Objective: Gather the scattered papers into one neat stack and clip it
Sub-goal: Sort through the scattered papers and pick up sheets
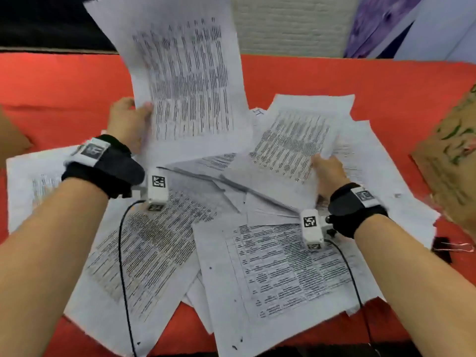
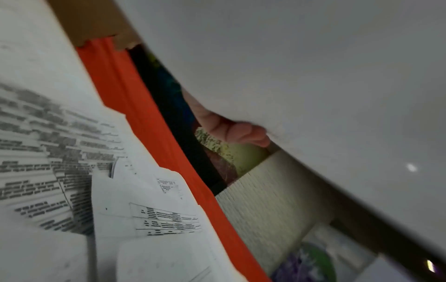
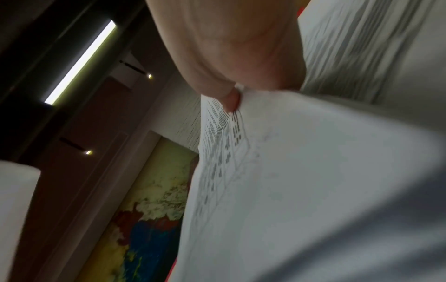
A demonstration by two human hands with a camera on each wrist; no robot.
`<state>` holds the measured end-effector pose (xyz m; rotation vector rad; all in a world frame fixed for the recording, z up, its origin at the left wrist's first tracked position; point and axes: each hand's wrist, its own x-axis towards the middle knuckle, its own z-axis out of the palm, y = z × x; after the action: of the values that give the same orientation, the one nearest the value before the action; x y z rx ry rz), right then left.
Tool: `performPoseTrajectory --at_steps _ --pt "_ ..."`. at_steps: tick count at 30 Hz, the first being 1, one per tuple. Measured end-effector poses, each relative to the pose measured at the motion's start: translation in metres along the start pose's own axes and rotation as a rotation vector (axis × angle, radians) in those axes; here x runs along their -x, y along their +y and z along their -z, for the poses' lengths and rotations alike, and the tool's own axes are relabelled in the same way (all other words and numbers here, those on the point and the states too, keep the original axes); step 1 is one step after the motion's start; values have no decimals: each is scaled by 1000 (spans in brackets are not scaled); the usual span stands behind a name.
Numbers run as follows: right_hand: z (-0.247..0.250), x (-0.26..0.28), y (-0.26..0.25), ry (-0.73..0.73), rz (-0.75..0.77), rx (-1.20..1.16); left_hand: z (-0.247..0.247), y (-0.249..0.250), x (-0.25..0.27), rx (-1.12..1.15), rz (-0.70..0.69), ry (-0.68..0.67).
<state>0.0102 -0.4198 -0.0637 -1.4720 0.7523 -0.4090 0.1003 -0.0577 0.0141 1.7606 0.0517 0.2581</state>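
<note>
Several printed white sheets lie scattered and overlapping on a red table. My left hand grips the left edge of one printed sheet and holds it upright above the pile; its blank back fills the left wrist view, with my fingers curled round its edge. My right hand pinches the lower corner of a second printed sheet, lifted off the pile at centre right; the thumb presses its edge. A black binder clip lies at the right, partly under the papers.
A brown cardboard piece lies on the table's right side, another brown piece at the left edge. Cables from the wrist cameras trail over the papers. A light wall and purple cloth stand behind the table.
</note>
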Motion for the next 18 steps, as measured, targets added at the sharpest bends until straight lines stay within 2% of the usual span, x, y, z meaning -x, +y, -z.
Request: performPoseTrajectory --at_steps 4,6,7,10,13,16,18 --pt "-61 3 -4 -325 -150 60 -43 -20 4 -141 77 -119" --pt "-82 8 -9 -437 -104 62 -52 -37 -2 -196 122 -112" --pt "-92 5 -11 -446 -95 63 -55 -43 -3 -199 169 -130" --pt "-106 8 -24 -555 -21 128 -57 -57 -8 -195 270 -239" --pt "-117 2 -27 -658 10 97 -47 -76 -19 -128 392 -296" --pt "-130 -4 -25 -724 0 45 -37 -90 -29 -40 372 -171" --pt "-144 -12 -25 -758 -97 -5 -35 -99 -36 -4 311 -48"
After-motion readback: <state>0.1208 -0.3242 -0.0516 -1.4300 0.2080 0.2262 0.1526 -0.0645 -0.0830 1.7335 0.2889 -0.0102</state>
